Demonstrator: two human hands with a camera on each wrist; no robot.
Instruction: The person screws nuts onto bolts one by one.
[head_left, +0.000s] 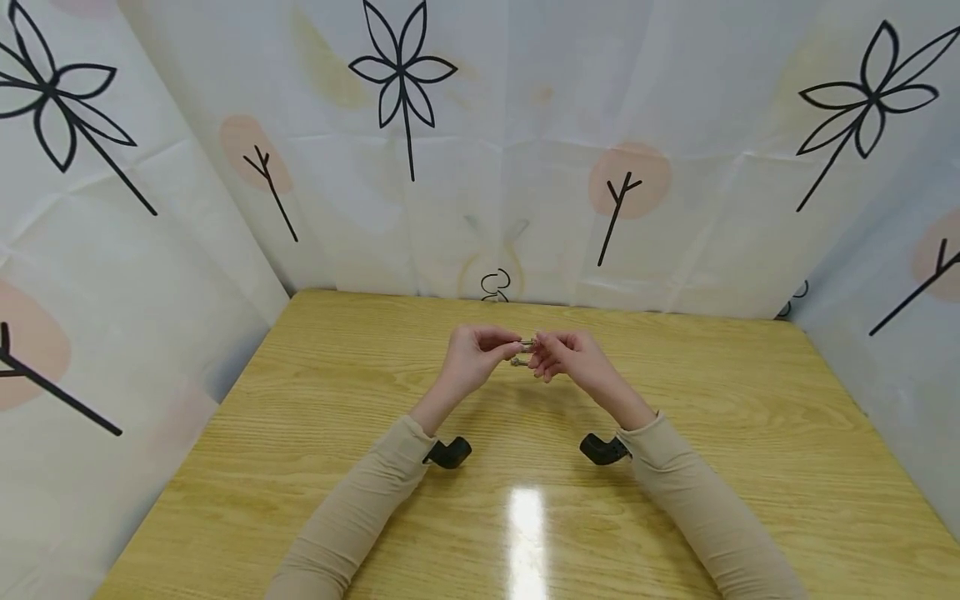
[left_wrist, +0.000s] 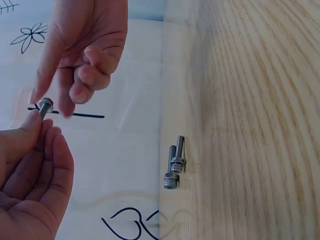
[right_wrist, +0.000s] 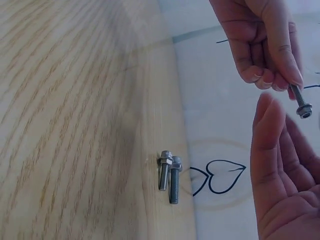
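My left hand (head_left: pixel 468 358) pinches a metal bolt (right_wrist: pixel 300 102) by its threaded shank between thumb and fingers. Its socket head, with a hex nut close against it, points toward my right hand (head_left: pixel 566 354). In the left wrist view, the right index fingertip is close to the bolt's head; whether it touches is unclear. The right thumb (right_wrist: pixel 267 115) is extended, apart from the bolt in the right wrist view. Two more bolts (left_wrist: pixel 175 162) lie side by side on the table below the hands, each with a nut near its head.
The wood-grain table (head_left: pixel 337 417) meets a patterned white cloth (head_left: pixel 525 208) at its far edge. Cloth also hangs along both sides. Black curved device parts (head_left: pixel 450 452) show beneath both wrists.
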